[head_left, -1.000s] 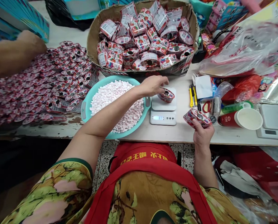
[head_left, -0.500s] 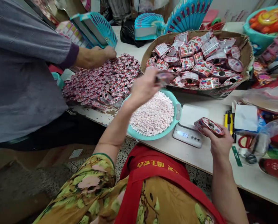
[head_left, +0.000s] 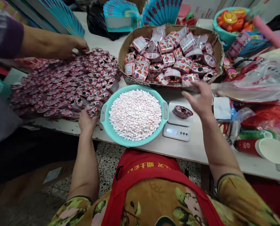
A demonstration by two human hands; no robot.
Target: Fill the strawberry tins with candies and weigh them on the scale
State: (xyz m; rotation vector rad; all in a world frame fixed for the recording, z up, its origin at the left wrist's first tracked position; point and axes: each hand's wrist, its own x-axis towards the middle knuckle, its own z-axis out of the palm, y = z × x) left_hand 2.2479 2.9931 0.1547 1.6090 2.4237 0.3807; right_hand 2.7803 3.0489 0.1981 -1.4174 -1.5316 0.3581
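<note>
My left hand [head_left: 87, 121] is at the near right corner of a dense pile of small pink-and-red printed oval packs [head_left: 67, 83], its fingers closed round one oval pack [head_left: 94, 109]. My right hand [head_left: 201, 99] is raised with its fingers apart, holding nothing, just right of the kitchen scale [head_left: 177, 132]. On the scale's platform lies a single oval pack [head_left: 182, 112] with a dark hole in its top, and the display is lit. Between my hands stands a turquoise basin [head_left: 132, 143] full of small whitish-pink candies [head_left: 135, 114].
Behind the basin is an open cardboard box [head_left: 123, 55] of similar packs. A co-worker's hand [head_left: 76, 47] reaches over the pile from the left. Blue fanned boxes [head_left: 121, 18] stand at the back. Plastic bags [head_left: 269, 78] and a red paper cup [head_left: 247, 147] lie right.
The pack from my right hand now lies on the scale, and that hand has opened. My left hand has swung left from near the cardboard box to the pile. The view has shifted right.
</note>
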